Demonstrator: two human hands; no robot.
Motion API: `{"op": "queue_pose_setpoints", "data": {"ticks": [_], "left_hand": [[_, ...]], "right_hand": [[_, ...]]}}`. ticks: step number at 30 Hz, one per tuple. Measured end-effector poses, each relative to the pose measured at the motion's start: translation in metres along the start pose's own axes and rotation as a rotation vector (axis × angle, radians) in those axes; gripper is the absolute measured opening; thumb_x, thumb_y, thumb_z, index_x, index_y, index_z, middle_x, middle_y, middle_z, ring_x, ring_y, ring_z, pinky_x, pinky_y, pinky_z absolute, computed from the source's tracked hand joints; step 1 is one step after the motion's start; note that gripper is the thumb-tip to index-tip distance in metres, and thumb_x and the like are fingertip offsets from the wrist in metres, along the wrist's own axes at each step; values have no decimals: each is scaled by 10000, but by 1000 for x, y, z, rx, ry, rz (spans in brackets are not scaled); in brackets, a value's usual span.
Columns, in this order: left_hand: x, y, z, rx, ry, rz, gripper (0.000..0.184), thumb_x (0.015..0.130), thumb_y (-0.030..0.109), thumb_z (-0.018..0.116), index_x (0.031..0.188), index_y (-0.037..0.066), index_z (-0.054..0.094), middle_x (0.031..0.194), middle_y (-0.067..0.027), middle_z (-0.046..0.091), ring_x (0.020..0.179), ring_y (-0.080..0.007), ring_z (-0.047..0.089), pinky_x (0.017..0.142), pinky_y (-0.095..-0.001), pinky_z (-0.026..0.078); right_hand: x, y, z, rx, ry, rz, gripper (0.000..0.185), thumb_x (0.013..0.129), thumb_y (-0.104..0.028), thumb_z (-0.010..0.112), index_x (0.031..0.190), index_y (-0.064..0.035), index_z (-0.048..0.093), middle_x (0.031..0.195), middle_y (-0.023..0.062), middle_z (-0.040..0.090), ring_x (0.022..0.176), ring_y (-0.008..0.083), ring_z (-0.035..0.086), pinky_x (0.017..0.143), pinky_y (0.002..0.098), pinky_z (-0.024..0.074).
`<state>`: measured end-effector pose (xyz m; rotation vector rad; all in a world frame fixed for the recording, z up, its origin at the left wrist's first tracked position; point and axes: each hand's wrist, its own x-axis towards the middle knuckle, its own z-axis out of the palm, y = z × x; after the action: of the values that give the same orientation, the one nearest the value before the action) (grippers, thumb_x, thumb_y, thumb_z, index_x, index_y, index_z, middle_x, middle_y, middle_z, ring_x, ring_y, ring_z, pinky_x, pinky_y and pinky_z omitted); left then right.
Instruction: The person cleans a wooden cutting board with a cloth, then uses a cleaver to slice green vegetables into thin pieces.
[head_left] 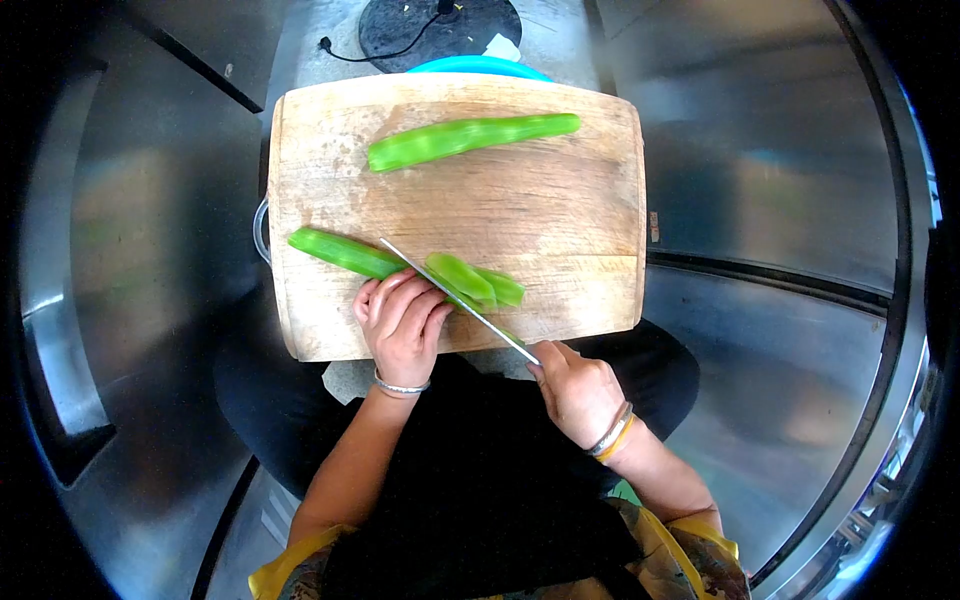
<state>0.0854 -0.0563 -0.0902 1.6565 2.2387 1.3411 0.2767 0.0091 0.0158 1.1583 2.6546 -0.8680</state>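
Observation:
On a wooden cutting board (450, 215), a peeled green stem (345, 251) lies near the front edge. My left hand (402, 318) presses on its right part with bent fingers. My right hand (580, 392) is closed around the handle of a knife (462, 302), whose thin blade slants up to the left across the stem, close beside my left fingertips. Green slices (462, 278) lie overlapped just right of the blade. A second, longer green stem (470, 138) rests whole near the far edge of the board, touched by neither hand.
Beyond the board are the blue rim (480, 66) of a container, a round black base (440, 30) and a black cable with a plug (326, 46). A metal handle (261, 232) shows at the board's left. Metal cabinet surfaces stand on both sides.

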Motion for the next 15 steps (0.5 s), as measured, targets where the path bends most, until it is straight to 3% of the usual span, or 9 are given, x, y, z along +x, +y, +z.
{"op": "queue_pose_setpoints", "data": {"ticks": [15], "left_hand": [[0, -5, -4, -15, -19, 14, 168, 681, 126, 742, 838, 107, 688, 939, -12, 640, 1014, -216, 578, 908, -392, 371]], "right_hand": [[34, 8, 21, 10, 2, -14, 154, 888, -102, 562, 1015, -27, 518, 807, 198, 605, 666, 394, 611, 562, 447, 503]]}}
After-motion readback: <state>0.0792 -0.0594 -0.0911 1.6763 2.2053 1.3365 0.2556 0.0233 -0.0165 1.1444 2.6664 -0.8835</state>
